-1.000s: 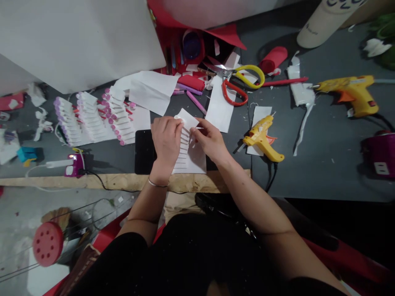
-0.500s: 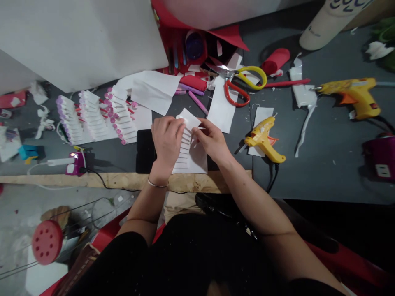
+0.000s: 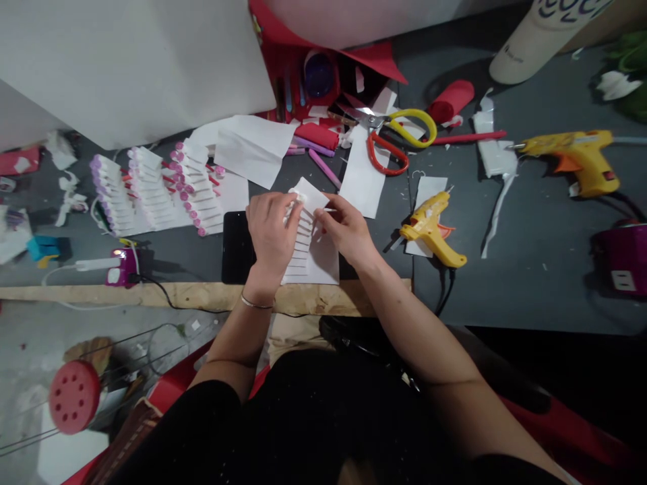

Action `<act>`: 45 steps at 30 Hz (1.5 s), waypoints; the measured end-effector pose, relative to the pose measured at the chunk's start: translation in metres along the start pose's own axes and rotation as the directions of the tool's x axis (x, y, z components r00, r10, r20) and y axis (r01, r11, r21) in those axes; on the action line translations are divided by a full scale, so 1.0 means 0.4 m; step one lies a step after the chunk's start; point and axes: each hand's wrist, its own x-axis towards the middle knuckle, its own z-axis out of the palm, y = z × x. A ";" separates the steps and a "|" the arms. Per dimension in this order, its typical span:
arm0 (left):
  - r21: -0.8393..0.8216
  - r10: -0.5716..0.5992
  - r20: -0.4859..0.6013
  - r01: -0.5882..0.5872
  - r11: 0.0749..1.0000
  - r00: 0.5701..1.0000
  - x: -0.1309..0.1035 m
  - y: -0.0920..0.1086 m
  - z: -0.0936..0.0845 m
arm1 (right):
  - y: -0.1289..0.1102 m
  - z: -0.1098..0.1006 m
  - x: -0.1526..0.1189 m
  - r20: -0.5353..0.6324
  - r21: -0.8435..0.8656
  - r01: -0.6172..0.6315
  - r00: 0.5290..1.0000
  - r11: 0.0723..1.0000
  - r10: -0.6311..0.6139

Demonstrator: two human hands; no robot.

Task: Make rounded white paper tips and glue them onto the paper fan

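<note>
A white card [image 3: 323, 259] lies in front of me, with several slim metal hair clips [image 3: 300, 254] in a row along it. My left hand [image 3: 270, 225] arches over the card's left side, its thumb and forefinger drawn together at the uppermost clips; whatever they grip is hidden. On the card's other side, my right hand [image 3: 346, 229] pinches the upper right edge between thumb and fingers, close to a clip's end. Partly under my left hand is a black phone [image 3: 237, 246]. Farther left, more cards of clips [image 3: 197, 185] carry pink and purple rosettes.
Two yellow glue guns [image 3: 429, 225] [image 3: 576, 158] rest at the right. Scissors [image 3: 387, 131] with red and yellow handles lie beyond my hands among paper scraps. A purple power socket [image 3: 121, 266] sits left, a white bottle [image 3: 530, 47] back right. A wooden strip [image 3: 333, 298] edges the table.
My left fingers have shifted very slightly at the top of the card. My right hand and the card stay in place.
</note>
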 end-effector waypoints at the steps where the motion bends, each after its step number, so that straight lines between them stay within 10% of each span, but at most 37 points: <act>1: 0.001 0.003 -0.003 -0.003 1.000 1.000 -0.001 -0.001 0.000 | -0.001 0.001 0.000 -0.010 0.003 0.003 1.000 1.000 -0.003; 15: -0.122 -0.177 0.046 0.181 0.976 0.983 -0.058 -0.043 -0.095 | -0.009 -0.005 0.012 -0.094 -0.056 0.054 0.994 0.997 -0.059; 23: 0.072 -0.261 0.189 0.252 0.965 0.947 -0.145 -0.093 -0.127 | -0.003 -0.024 0.043 -0.057 -0.259 0.082 0.993 0.962 -0.100; 30: 0.021 -0.267 0.031 0.266 0.964 0.963 -0.152 -0.072 -0.130 | -0.022 -0.022 0.089 -0.047 -0.349 0.102 0.991 0.932 -0.126; 34: -0.139 -0.144 -0.110 0.128 0.982 0.983 -0.140 -0.041 -0.121 | -0.073 -0.060 -0.008 -0.084 -0.570 0.223 0.941 0.791 -0.326; 39: -0.295 0.177 -0.080 -0.193 0.936 0.981 -0.130 0.048 -0.104 | -0.151 -0.203 -0.124 -0.078 -0.748 0.115 0.963 0.653 -0.259; 42: -0.406 0.382 0.073 -0.323 0.855 0.921 -0.131 0.128 -0.082 | -0.180 -0.318 -0.161 -0.235 -0.865 -0.022 0.900 0.501 -0.366; 45: -0.458 0.518 0.146 -0.407 0.791 0.843 -0.123 0.196 -0.051 | -0.166 -0.387 -0.196 -0.151 -0.976 -0.070 0.899 0.207 -0.410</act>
